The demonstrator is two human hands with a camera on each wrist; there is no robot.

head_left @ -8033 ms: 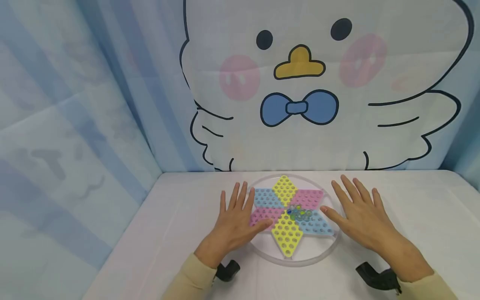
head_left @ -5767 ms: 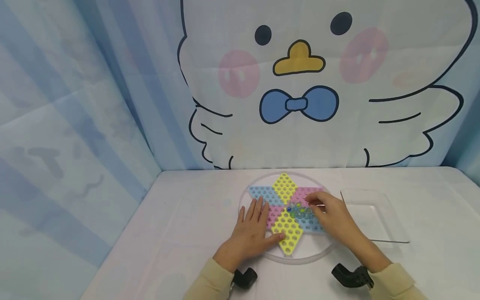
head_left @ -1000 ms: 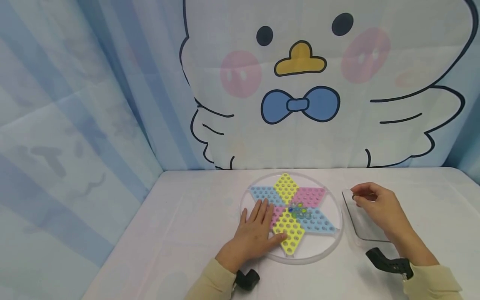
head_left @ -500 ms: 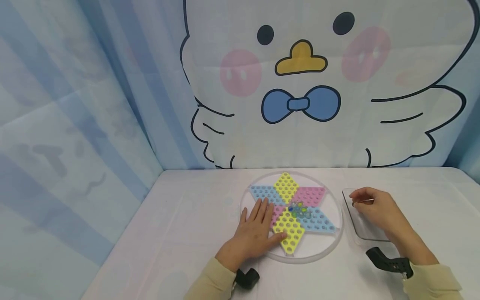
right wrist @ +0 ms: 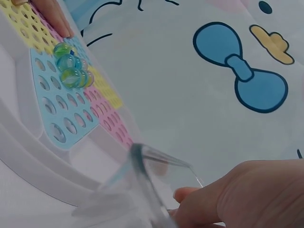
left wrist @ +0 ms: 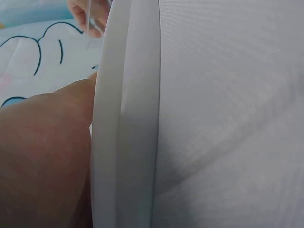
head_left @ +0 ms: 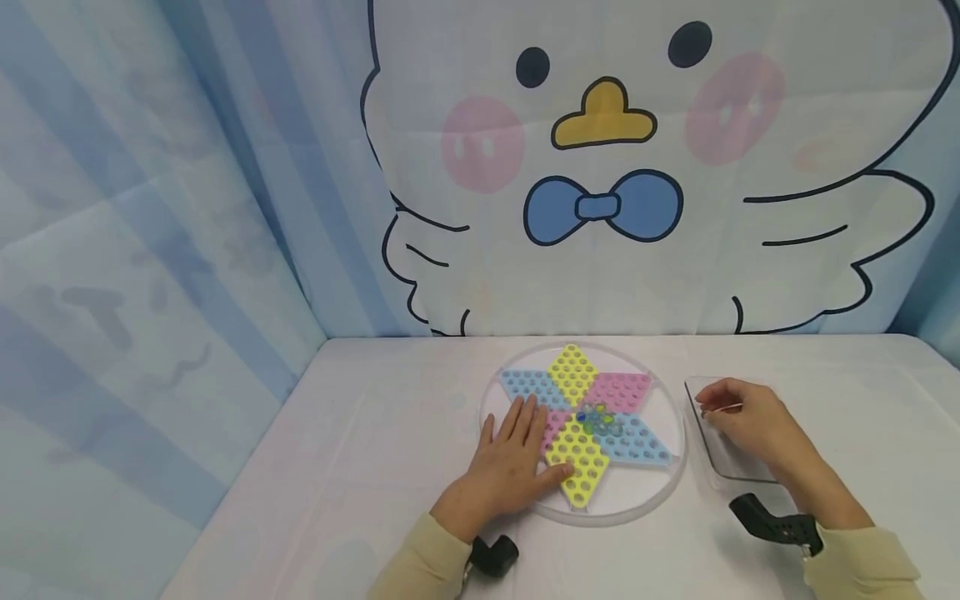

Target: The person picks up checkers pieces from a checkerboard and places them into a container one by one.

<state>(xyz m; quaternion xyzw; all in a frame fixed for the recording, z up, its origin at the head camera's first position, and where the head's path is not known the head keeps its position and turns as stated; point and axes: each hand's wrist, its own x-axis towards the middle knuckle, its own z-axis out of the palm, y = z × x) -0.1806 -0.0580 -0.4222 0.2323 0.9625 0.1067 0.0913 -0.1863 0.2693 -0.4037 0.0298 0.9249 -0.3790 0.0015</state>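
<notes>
A round clear-rimmed Chinese checkers board (head_left: pixel 547 523) carries a star of yellow, pink and blue holed sections. A cluster of glass marbles (head_left: pixel 600 420) sits right of the star's middle, also visible as green and blue marbles (right wrist: pixel 71 76) in the right wrist view. My left hand (head_left: pixel 501 471) rests flat on the board's left side, fingers straight. To the right, my right hand (head_left: pixel 757 421) reaches over a clear plastic box (head_left: pixel 711 454), forefinger and thumb drawn together just inside its left rim. I cannot tell whether something small is between those fingertips. In the right wrist view, the box covers part of that hand.
A white-covered table (head_left: pixel 360 467) lies under everything. Behind its far edge hangs a pale curtain (head_left: pixel 480 275) with a cartoon bird, and a blue-white curtain (head_left: pixel 187 292) closes off the left. Black cameras sit at both wrists.
My right hand has gone from the marbles to the clear box, then shifted slightly toward me along its left rim. Eight seconds ago both hands hovered open beside the board. My left hand has stayed put lately.
</notes>
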